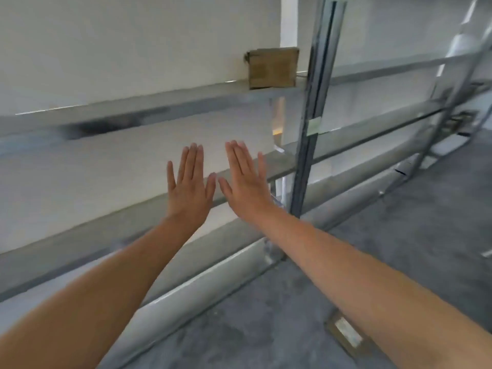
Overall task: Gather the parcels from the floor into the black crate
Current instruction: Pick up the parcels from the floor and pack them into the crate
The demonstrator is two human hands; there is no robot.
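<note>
**Nothing held, fingers straight**

The left hand (pixel 190 190) is raised, fingers straight, holding nothing. Just beside it the right hand (pixel 246 185) is equally flat and empty. A brown box (pixel 273 67) sits on a metal shelf (pixel 133 110). A labelled parcel (pixel 346 335) lies on the floor (pixel 399 222), partly behind the right forearm.

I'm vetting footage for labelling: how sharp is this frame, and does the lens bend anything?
Head view: motion blur smears the rails and the box; left hand and right hand are sharper; the wide lens bows the rails; light is soft.
</note>
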